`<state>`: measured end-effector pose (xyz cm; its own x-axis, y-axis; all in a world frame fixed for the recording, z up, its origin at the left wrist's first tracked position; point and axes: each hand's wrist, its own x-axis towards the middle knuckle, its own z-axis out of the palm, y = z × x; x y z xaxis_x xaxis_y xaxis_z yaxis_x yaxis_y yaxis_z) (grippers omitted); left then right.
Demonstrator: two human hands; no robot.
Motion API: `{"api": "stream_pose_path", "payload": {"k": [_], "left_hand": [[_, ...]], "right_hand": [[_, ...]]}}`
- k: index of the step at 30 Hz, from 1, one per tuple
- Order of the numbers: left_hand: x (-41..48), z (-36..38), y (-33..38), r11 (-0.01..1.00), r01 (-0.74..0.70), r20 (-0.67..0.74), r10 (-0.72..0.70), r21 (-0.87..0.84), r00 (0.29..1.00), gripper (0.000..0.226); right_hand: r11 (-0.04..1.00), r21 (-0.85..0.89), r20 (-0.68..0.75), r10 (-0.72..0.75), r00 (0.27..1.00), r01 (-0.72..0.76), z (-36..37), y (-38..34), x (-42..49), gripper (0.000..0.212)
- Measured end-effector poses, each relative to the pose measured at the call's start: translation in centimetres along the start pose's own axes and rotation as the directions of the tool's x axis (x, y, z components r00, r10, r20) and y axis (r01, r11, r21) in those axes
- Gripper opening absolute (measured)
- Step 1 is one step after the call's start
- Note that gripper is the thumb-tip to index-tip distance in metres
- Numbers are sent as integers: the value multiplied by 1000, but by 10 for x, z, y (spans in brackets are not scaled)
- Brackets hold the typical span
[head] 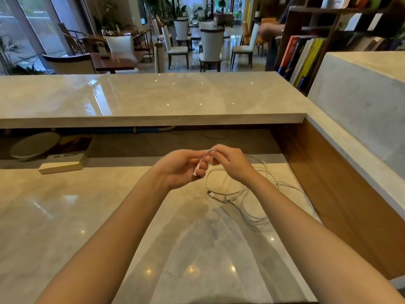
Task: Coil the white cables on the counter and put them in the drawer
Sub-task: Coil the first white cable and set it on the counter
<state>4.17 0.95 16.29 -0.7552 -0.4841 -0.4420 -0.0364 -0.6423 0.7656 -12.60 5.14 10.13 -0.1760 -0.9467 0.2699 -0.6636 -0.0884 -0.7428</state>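
Observation:
White cables (245,189) lie in a loose tangle on the marble counter (65,216), right of centre, with plug ends near the middle. My left hand (182,167) and my right hand (230,162) meet above the tangle. Both pinch a short stretch of white cable between the fingertips. From my left fingers a white connector end hangs down. The cable trails from my right hand down into the tangle. No drawer is in view.
A raised marble ledge (153,99) runs across the back. Under it sit a white bowl (32,148) and a boxed item (63,163) at the left. A wood-panelled wall (328,183) closes the right side. Bookshelves and a person's hand (268,30) are beyond.

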Motion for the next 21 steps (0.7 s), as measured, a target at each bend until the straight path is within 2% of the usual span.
{"api": "stream_pose_path", "payload": {"k": [2,4,9,11,16,18,19,21], "left_hand": [[-5,0,4,998,-7,29,5,70,1000,17],[-10,1,9,995,-72,77,66,74,995,17],[-22,-3,37,919,-333,71,354,-210,932,15],[-28,-7,50,869,-410,44,437,-275,898,18],[-32,-19,62,707,-628,-99,635,-325,766,17],[-27,-21,60,688,-697,-120,689,-204,715,17],[-23,-20,56,692,-718,-113,710,-76,695,17],[-14,-16,46,656,-685,-87,739,317,668,20]], "right_hand": [[999,29,-25,-34,999,35,-7,-7,3,21],[997,57,-24,-47,999,48,-12,-11,6,21],[987,160,-85,38,996,-24,-22,-3,8,32],[990,122,-87,77,993,-66,-24,7,5,33],[987,-109,25,124,992,-120,-22,18,-1,26],[964,-258,111,96,989,-65,-20,9,-3,26],[929,-371,161,57,985,7,-17,0,-2,27],[818,-544,225,-72,972,186,-9,-21,-1,30]]}}
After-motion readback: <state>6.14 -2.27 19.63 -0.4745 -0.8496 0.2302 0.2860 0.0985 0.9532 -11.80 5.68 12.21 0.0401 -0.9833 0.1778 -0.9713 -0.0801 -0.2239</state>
